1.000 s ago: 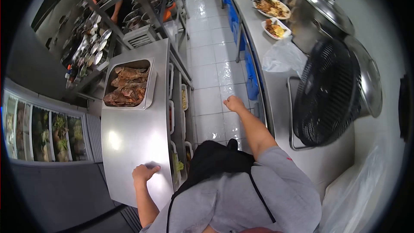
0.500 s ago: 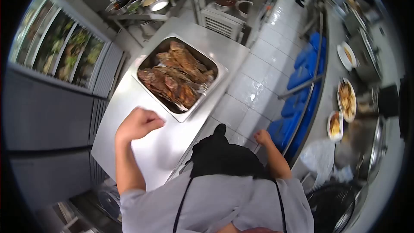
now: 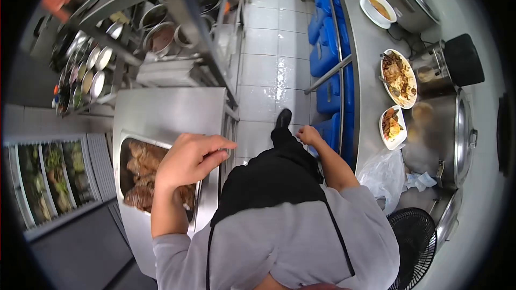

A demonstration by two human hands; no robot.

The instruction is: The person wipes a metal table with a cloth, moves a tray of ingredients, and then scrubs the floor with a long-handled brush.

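My left hand (image 3: 194, 158) hangs in the air over the right side of a steel tray (image 3: 199, 193), its fingers partly bent and the index finger reaching out with a gap to the thumb. Nothing is in it. Browned pieces of food (image 3: 142, 161) fill the tray, which sits on a steel table (image 3: 172, 104); my forearm hides part of them. My right hand (image 3: 308, 135) hangs low beside the black apron, near the blue containers, with its fingers curled in; anything inside is too small to make out.
A tiled aisle (image 3: 263, 70) runs ahead. Along its right stand blue containers (image 3: 327, 45) under a steel counter (image 3: 365, 64) with plates of food (image 3: 399, 78), a large pot (image 3: 435, 134) and a plastic bag (image 3: 382, 177). A black fan (image 3: 411, 247) stands at lower right.
The view has turned right and moved forward, so the aisle lies straight ahead and the tray is lower left. My left hand now shows over the tray, its index finger more extended.
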